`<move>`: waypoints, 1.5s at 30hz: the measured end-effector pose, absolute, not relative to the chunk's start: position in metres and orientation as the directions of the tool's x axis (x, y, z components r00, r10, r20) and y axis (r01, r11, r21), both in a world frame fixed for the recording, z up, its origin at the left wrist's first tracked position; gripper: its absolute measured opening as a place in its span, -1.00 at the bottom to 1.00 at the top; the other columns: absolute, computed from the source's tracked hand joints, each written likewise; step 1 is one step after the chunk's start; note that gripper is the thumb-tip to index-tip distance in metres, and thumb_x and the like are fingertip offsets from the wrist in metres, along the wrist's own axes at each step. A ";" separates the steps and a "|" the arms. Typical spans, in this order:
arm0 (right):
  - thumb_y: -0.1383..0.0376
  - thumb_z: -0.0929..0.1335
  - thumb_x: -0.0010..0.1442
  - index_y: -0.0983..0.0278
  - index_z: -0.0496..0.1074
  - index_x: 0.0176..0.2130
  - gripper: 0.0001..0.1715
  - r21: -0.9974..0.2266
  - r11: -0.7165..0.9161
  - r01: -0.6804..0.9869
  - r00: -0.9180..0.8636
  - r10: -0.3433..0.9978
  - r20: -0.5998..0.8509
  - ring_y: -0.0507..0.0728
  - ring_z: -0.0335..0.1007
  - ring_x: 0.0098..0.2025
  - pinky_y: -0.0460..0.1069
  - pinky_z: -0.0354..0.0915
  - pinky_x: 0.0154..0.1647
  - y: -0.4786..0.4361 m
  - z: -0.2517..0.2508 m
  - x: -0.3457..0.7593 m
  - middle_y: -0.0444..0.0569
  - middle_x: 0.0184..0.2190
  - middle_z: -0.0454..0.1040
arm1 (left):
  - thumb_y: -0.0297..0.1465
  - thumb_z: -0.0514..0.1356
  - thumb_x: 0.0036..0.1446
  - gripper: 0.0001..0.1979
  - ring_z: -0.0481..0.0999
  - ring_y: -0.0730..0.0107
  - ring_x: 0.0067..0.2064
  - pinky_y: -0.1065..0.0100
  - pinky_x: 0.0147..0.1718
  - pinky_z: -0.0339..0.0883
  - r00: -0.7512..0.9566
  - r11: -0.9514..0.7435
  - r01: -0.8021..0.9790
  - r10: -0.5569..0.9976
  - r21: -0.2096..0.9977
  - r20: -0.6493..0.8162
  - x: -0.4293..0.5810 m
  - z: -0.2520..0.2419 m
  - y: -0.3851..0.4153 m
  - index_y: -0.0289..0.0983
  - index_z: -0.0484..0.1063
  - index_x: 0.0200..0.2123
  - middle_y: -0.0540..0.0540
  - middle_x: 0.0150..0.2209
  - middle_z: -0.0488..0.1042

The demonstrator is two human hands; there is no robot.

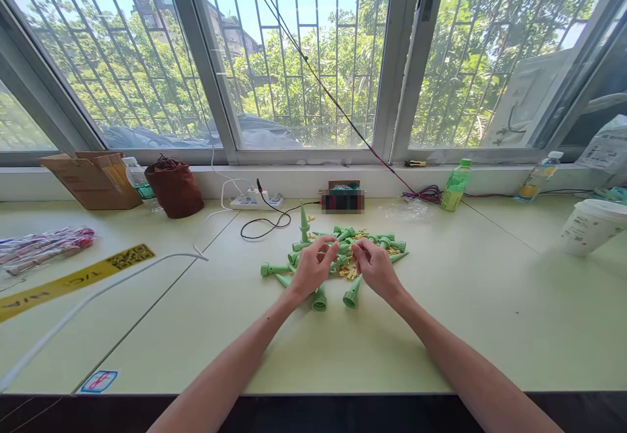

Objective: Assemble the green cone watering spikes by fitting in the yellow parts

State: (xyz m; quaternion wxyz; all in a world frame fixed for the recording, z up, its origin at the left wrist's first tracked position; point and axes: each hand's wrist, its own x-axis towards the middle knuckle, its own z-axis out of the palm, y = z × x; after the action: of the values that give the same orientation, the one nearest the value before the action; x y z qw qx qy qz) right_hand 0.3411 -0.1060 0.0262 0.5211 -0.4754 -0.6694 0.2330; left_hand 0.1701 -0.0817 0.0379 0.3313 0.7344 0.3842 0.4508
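Observation:
A pile of green plastic plant-watering spikes (pixel 319 299), long cones with a wide hollow end, lies on the pale table in front of me. Small yellow pieces (pixel 349 271) are scattered among them. My left hand (pixel 316 265) is over the left part of the pile, thumb and forefinger pinched together. Facing it from the right, my right hand (pixel 375 264) is pinched too, its fingertips a short gap from the left ones. Whatever either pinch holds is too small or hidden to make out. One spike (pixel 304 224) stands upright behind my left hand.
Behind the pile are a power strip (pixel 257 201) with a black cable and a small device with a blurred front (pixel 342 199). A green bottle (pixel 455 185) and a white cup (pixel 594 227) stand right. At left are a brown pouch (pixel 174 187) and a cardboard box (pixel 93 181).

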 end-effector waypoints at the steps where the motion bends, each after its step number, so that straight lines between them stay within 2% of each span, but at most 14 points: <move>1: 0.08 0.20 0.34 0.23 0.30 -0.38 -0.65 -0.804 0.444 0.396 -0.017 0.879 0.477 0.07 0.29 -0.57 -0.06 0.18 -0.50 -0.106 0.027 0.341 -0.12 -0.54 0.38 | -0.08 0.07 0.26 -0.61 0.31 0.53 -0.64 0.51 -0.68 0.15 0.304 -0.469 0.248 0.868 0.848 0.392 0.170 0.038 -0.082 -0.29 0.39 -0.12 -0.01 -0.50 0.42; 6: 0.09 0.22 0.33 0.23 0.32 -0.38 -0.67 -0.795 0.453 0.403 -0.043 0.877 0.478 0.07 0.31 -0.56 -0.06 0.19 -0.49 -0.109 0.030 0.340 -0.12 -0.54 0.40 | -0.04 0.07 0.24 -0.59 0.27 0.57 -0.68 0.51 -0.70 0.17 0.332 -0.405 0.191 0.884 0.894 0.329 0.170 0.038 -0.081 -0.28 0.36 -0.12 -0.02 -0.48 0.47; 16: 0.10 0.22 0.33 0.24 0.32 -0.39 -0.66 -0.795 0.449 0.407 -0.044 0.880 0.474 0.06 0.27 -0.57 -0.06 0.16 -0.48 -0.110 0.029 0.341 -0.14 -0.58 0.37 | -0.06 0.12 0.21 -0.56 0.26 0.60 -0.68 0.52 -0.71 0.12 0.399 -0.343 0.162 0.880 0.925 0.256 0.167 0.044 -0.083 -0.30 0.34 -0.04 0.00 -0.46 0.44; 30: 0.05 0.18 0.35 0.20 0.21 -0.48 -0.56 -0.772 0.448 0.451 -0.044 0.875 0.482 0.06 0.21 -0.60 -0.05 0.11 -0.51 -0.108 0.027 0.341 -0.16 -0.66 0.30 | -0.08 0.15 0.20 -0.54 0.30 0.56 -0.61 0.49 -0.65 0.21 0.444 -0.390 0.191 0.853 0.901 0.275 0.165 0.043 -0.084 -0.28 0.31 0.02 0.04 -0.44 0.35; 36: 0.03 0.17 0.35 0.20 0.16 -0.50 -0.54 -0.770 0.434 0.467 -0.032 0.879 0.476 0.06 0.15 -0.62 -0.05 0.09 -0.52 -0.107 0.025 0.342 -0.18 -0.69 0.26 | -0.14 0.17 0.19 -0.55 0.36 0.54 -0.52 0.47 -0.57 0.31 0.446 -0.494 0.252 0.822 0.832 0.353 0.164 0.040 -0.084 -0.26 0.29 0.06 -0.04 -0.31 0.39; 41: 0.02 0.17 0.35 0.19 0.12 -0.51 -0.53 -0.789 0.425 0.444 -0.023 0.885 0.465 0.05 0.12 -0.63 -0.05 0.06 -0.55 -0.106 0.023 0.342 -0.19 -0.70 0.21 | -0.19 0.19 0.18 -0.57 0.34 0.57 -0.55 0.45 -0.55 0.32 0.434 -0.569 0.341 0.801 0.748 0.412 0.166 0.038 -0.085 -0.24 0.30 0.06 -0.07 -0.23 0.42; 45: 0.01 0.16 0.35 0.19 0.08 -0.52 -0.52 -0.776 0.438 0.455 -0.019 0.875 0.483 0.04 0.06 -0.62 -0.05 0.02 -0.57 -0.105 0.023 0.342 -0.21 -0.68 0.15 | -0.22 0.20 0.18 -0.60 0.39 0.52 -0.50 0.43 -0.53 0.34 0.435 -0.610 0.355 0.778 0.708 0.452 0.167 0.037 -0.086 -0.24 0.30 0.04 -0.10 -0.20 0.44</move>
State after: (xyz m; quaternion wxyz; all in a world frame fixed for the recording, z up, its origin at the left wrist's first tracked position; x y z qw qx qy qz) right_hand 0.3416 -0.1050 0.0232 0.5032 -0.4874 -0.6824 0.2089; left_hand 0.1675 -0.0864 0.0371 0.2660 0.8043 0.3523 0.3977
